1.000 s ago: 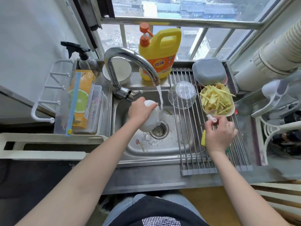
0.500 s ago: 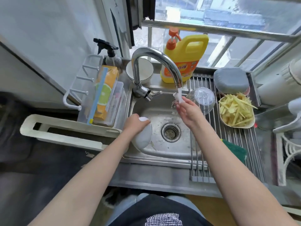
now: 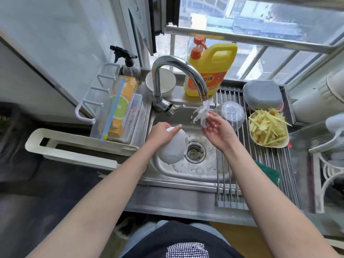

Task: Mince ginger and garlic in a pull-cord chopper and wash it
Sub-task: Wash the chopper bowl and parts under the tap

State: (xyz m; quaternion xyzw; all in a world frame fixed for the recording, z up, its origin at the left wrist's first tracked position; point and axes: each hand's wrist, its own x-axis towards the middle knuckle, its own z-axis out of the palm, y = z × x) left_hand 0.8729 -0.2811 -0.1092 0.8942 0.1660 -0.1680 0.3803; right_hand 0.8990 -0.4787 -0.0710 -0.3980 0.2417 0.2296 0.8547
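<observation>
My left hand (image 3: 161,131) grips the white domed chopper lid (image 3: 173,150) low over the left side of the steel sink (image 3: 197,175). Held higher, my right hand (image 3: 218,132) pinches a small white chopper part (image 3: 202,117) in the stream under the faucet (image 3: 178,67). Water splashes off the part, and the spray blurs its shape. The clear chopper bowl (image 3: 229,112) lies upside down on the roll-up rack (image 3: 279,175), just right of my right hand.
A dish of cut ginger strips (image 3: 268,130) and a grey lidded container (image 3: 262,94) rest on the rack. A green sponge (image 3: 268,171) lies nearer me. Behind the faucet stand a yellow detergent bottle (image 3: 212,69), white bowl (image 3: 161,82) and spray bottle (image 3: 128,66).
My right hand came off the rack with the small white part and brought it under the running water. My left hand carried the lid left, out of the stream.
</observation>
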